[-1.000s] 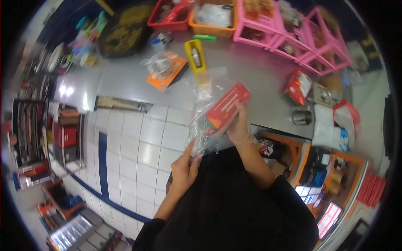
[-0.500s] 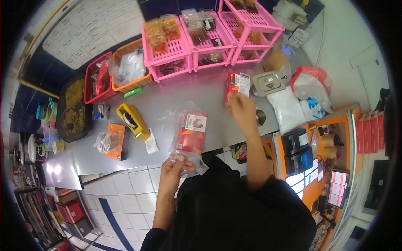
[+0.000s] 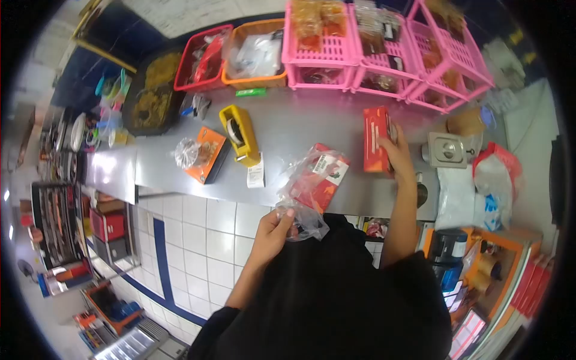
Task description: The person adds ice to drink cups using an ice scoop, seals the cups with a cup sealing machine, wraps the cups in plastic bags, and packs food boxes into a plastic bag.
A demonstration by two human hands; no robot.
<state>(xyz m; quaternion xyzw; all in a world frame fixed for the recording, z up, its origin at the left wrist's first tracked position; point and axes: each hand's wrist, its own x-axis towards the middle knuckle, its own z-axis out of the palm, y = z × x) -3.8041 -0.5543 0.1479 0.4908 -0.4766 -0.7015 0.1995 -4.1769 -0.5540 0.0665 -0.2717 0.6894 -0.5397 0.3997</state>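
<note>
My left hand point(image 3: 275, 231) is closed on the gathered edge of a clear plastic bag point(image 3: 309, 223) at the counter's front edge. A red box point(image 3: 321, 180) with a white label lies under or inside that plastic; I cannot tell which. Further right, my right hand point(image 3: 397, 157) grips a second red box point(image 3: 376, 138) by its right side, with orange marks low on its face. Left of the bag are a yellow tape dispenser point(image 3: 239, 133) and a white receipt point(image 3: 255, 174). An orange box point(image 3: 208, 153) lies beyond them, a clear-wrapped item point(image 3: 189, 153) against it.
Pink baskets point(image 3: 324, 55) of bagged sauces line the back, beside an orange basket point(image 3: 255, 81) and a red basket point(image 3: 186, 78). A lidded metal container point(image 3: 447, 150) and a white bag point(image 3: 455, 198) sit at right. A dark tray point(image 3: 153, 99) stands at far left.
My right hand has taken hold of the second red box and turned it, so its white slip no longer shows. The bagged box lies more slanted. The camera view has shifted.
</note>
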